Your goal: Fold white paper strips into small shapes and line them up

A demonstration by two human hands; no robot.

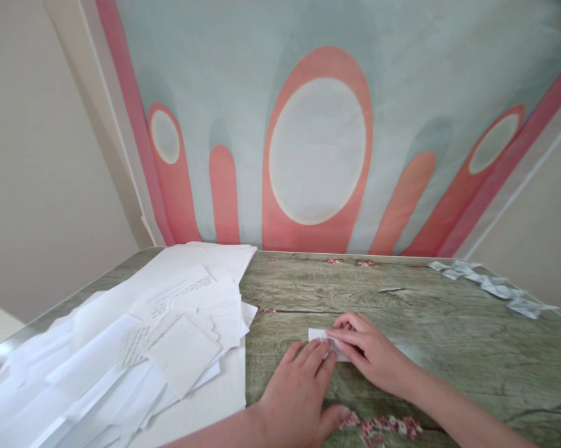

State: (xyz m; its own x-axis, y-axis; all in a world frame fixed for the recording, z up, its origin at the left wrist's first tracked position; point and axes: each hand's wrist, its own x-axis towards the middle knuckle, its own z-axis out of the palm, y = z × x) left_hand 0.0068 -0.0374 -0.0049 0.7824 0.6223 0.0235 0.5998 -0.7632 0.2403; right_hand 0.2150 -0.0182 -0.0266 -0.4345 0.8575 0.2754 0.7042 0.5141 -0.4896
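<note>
A small white piece of paper lies on the wood-patterned tabletop, partly covered by my fingers. My left hand rests on its near left part, fingers lying flat and thumb out to the side. From the right, my right hand reaches over the same paper with thumb and fingers drawn together on it. Whether the paper is folded under the fingertips cannot be made out.
A large heap of white papers, some with printed text, covers the table's left side. Several small folded paper pieces lie in a row at the far right. Behind the wood-patterned table stands a backdrop with pink arches.
</note>
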